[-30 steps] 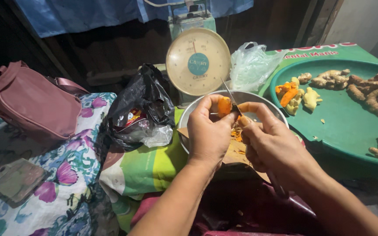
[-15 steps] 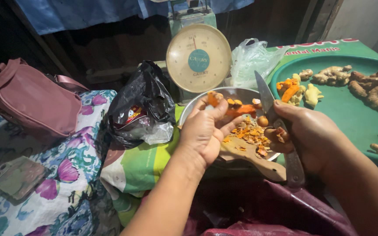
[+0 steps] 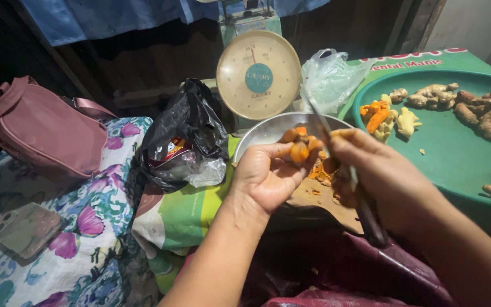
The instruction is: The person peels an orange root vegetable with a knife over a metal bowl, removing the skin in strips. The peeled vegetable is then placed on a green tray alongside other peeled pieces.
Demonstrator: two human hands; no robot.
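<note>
Left hand at the middle of the frame, palm up, fingers curled around a small orange root piece — it sits pinched at the fingertips, held just above the metal bowl. Right hand, a little to the right of centre, is wrapped tight around a knife, dark handle running down toward the lower right, thin blade angled up toward the top of the frame with its edge right beside the root. This looks like the trimming or peeling step, mid-piece: the blade is at the root but I can't tell if it is biting in. The next stroke, I'd judge, calls for a steady pinch and a short controlled draw with the thumb well clear (those fingertips sit very close to the edge). Just below the hands — a wooden board scattered with orange scraps. Further out: a dial scale at top centre, a clear plastic bag beside it, a green tray of knobbly roots at right, a black bag left of centre, a pink handbag at upper left, a phone on the floral cloth at lower left.
</note>
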